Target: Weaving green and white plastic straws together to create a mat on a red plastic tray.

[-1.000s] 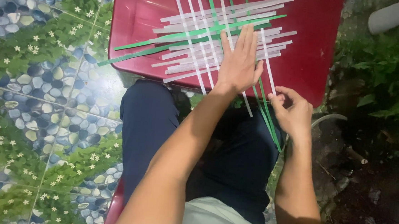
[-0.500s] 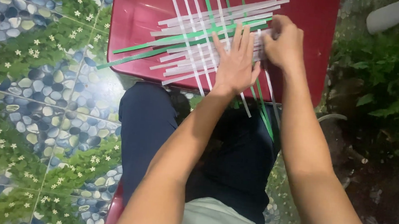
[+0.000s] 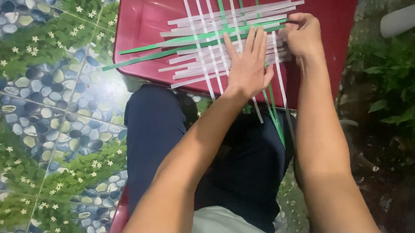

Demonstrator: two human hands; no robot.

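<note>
Strips [image 3: 206, 50], white and green, lie interwoven on the red plastic tabletop [image 3: 146, 18], straight ahead of both hands. Left hand [image 3: 249, 66] presses flat, fingers spread, on the weave; right hand [image 3: 304, 36] pinches the crosswise strips' right ends, nearer that edge.

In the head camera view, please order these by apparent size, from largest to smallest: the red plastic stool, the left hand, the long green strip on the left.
1. Red plastic stool.
2. Left hand.
3. Long green strip: longer than the hand, but very thin, so this ranking is unsure.
</note>
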